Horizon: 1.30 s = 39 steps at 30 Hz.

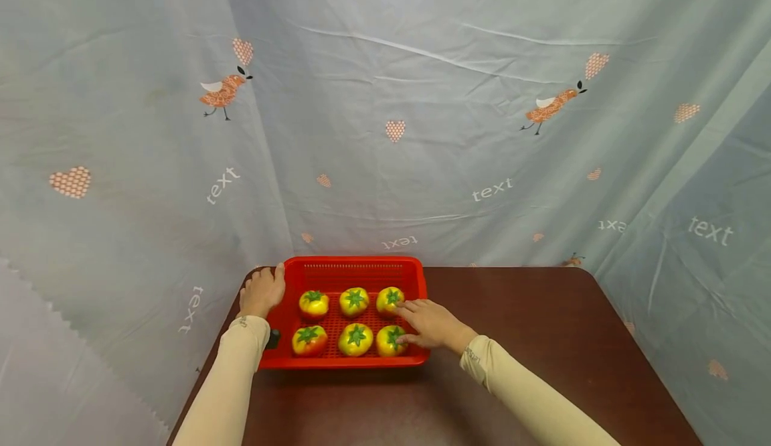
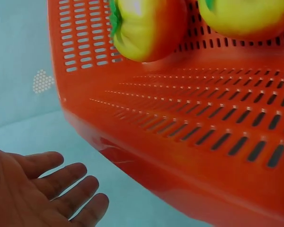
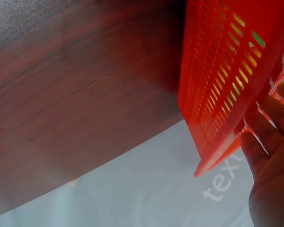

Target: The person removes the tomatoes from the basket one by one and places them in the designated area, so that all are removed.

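A red slatted plastic basket (image 1: 355, 363) holds several yellow-and-red fruits with green leafy tops, set in two rows. My left hand (image 1: 263, 290) is at the basket's left end, fingers extended; the left wrist view shows the palm (image 2: 19, 194) and spread fingers just outside the basket wall (image 2: 128, 146). At the other end my right hand (image 1: 435, 325) reaches over the right rim, fingers spread. Its fingertips overlap the back right fruit (image 1: 388, 299) and the front right fruit (image 1: 388, 341) in the head view. Neither hand grips a fruit.
The basket stands toward the back left of a dark brown wooden table (image 1: 512, 352). A pale blue-grey curtain (image 1: 434, 165) with birds and hearts hangs close behind the table and along both sides. A small black object (image 1: 273, 339) shows beside the left wrist.
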Available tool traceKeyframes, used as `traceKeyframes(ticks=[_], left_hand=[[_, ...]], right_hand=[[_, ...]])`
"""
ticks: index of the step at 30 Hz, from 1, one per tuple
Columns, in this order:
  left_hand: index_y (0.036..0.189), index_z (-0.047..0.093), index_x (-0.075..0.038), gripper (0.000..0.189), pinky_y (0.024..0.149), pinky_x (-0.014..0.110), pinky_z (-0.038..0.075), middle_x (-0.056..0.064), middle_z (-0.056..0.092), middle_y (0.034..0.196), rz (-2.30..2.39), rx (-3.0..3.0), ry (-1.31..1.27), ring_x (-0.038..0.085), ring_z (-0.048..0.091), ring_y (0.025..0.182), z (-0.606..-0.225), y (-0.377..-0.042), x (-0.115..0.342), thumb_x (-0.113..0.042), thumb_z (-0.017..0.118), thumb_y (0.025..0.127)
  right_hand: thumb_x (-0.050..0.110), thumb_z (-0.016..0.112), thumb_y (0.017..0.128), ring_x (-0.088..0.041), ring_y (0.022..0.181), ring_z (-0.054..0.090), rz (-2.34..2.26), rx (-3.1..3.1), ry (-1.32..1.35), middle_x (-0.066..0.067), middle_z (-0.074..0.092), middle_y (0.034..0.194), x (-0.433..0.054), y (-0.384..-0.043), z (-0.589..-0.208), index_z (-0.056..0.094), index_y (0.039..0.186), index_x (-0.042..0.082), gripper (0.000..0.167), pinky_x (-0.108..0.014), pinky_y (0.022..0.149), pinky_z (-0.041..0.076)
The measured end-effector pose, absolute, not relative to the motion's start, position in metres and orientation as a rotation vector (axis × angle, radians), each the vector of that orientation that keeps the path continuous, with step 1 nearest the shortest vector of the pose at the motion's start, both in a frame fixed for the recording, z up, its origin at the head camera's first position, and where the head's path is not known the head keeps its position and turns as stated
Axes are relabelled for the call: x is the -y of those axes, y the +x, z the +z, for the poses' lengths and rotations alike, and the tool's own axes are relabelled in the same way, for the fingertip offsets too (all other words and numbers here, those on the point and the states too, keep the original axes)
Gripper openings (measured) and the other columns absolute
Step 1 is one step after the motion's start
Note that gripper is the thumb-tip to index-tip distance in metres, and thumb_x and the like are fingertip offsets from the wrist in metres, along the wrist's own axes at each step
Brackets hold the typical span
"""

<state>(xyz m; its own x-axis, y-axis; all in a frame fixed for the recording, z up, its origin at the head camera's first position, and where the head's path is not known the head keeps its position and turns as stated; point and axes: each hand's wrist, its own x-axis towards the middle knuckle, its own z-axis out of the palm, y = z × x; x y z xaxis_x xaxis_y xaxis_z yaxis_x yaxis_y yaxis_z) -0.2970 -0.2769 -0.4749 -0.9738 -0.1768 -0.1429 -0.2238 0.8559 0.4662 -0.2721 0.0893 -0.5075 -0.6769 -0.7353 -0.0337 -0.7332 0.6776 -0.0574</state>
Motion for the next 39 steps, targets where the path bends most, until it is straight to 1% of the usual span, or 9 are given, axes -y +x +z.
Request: traceKeyframes(ticks=[7,10,13,17,20,25,29,34,39], left_hand=[[0.146,0.021,0.017,0.082,0.112,0.068,0.018,0.041,0.023,0.148,0.777,-2.827,-0.327,0.059,0.024,0.134,-0.479,-0.294,0.282,-0.051,0.004,0.104],[0.145,0.022,0.019,0.08,0.112,0.068,0.02,0.042,0.026,0.146,0.797,-2.783,-0.315,0.059,0.027,0.134,-0.482,-0.293,0.284,-0.048,0.007,0.104],[0.143,0.024,0.021,0.079,0.111,0.066,0.026,0.042,0.031,0.144,0.824,-2.749,-0.297,0.057,0.033,0.131,-0.486,-0.293,0.285,-0.047,0.008,0.105],[0.144,0.018,0.02,0.083,0.109,0.063,0.031,0.042,0.031,0.143,0.865,-2.689,-0.31,0.056,0.038,0.129,-0.491,-0.293,0.286,-0.051,0.007,0.104],[0.146,0.012,0.018,0.086,0.109,0.064,0.031,0.042,0.029,0.144,0.888,-2.654,-0.335,0.055,0.037,0.129,-0.493,-0.292,0.286,-0.056,0.007,0.103],[0.147,0.013,0.016,0.086,0.11,0.064,0.03,0.04,0.028,0.146,0.907,-2.643,-0.328,0.055,0.036,0.131,-0.496,-0.292,0.287,-0.057,0.007,0.102],[0.148,0.01,0.015,0.087,0.112,0.064,0.027,0.039,0.025,0.148,0.914,-2.64,-0.328,0.054,0.034,0.133,-0.498,-0.291,0.287,-0.058,0.006,0.102],[0.149,0.006,0.014,0.088,0.112,0.065,0.025,0.04,0.022,0.15,0.923,-2.626,-0.338,0.055,0.031,0.135,-0.498,-0.29,0.286,-0.06,0.007,0.101],[0.149,0.005,0.013,0.087,0.112,0.065,0.026,0.039,0.023,0.149,0.921,-2.623,-0.34,0.054,0.032,0.134,-0.496,-0.289,0.286,-0.06,0.007,0.101]], right_hand=[[0.049,0.068,0.088,-0.025,0.128,0.054,-0.005,-2.794,-1.25,-0.008,0.058,0.139,-0.084,-0.269,-0.511,0.052,0.141,0.011,0.067,-0.04,0.112,0.039],[0.05,0.067,0.087,-0.024,0.128,0.054,0.049,-2.786,-1.284,-0.007,0.058,0.139,-0.082,-0.268,-0.514,0.053,0.14,0.011,0.067,-0.038,0.112,0.039],[0.049,0.068,0.087,-0.023,0.129,0.053,0.074,-2.776,-1.294,-0.007,0.057,0.14,-0.079,-0.267,-0.517,0.052,0.14,0.012,0.066,-0.037,0.113,0.039],[0.048,0.07,0.086,-0.023,0.13,0.053,0.072,-2.77,-1.266,-0.005,0.057,0.141,-0.075,-0.268,-0.52,0.053,0.14,0.013,0.066,-0.037,0.112,0.039],[0.048,0.071,0.085,-0.022,0.129,0.053,0.073,-2.764,-1.243,-0.005,0.057,0.141,-0.072,-0.269,-0.522,0.053,0.14,0.014,0.066,-0.037,0.112,0.04],[0.043,0.074,0.085,-0.023,0.127,0.055,0.055,-2.748,-1.223,-0.003,0.057,0.14,-0.069,-0.27,-0.524,0.054,0.139,0.015,0.064,-0.037,0.109,0.043],[0.039,0.076,0.083,-0.022,0.122,0.057,0.04,-2.738,-1.223,-0.001,0.061,0.134,-0.066,-0.271,-0.526,0.056,0.136,0.017,0.06,-0.036,0.106,0.045],[0.038,0.078,0.082,-0.02,0.115,0.059,0.055,-2.745,-1.231,0.001,0.064,0.126,-0.064,-0.272,-0.528,0.059,0.132,0.02,0.056,-0.035,0.102,0.048],[0.039,0.078,0.082,-0.022,0.119,0.059,0.073,-2.759,-1.205,-0.001,0.063,0.129,-0.061,-0.271,-0.529,0.057,0.133,0.018,0.059,-0.038,0.103,0.047]])
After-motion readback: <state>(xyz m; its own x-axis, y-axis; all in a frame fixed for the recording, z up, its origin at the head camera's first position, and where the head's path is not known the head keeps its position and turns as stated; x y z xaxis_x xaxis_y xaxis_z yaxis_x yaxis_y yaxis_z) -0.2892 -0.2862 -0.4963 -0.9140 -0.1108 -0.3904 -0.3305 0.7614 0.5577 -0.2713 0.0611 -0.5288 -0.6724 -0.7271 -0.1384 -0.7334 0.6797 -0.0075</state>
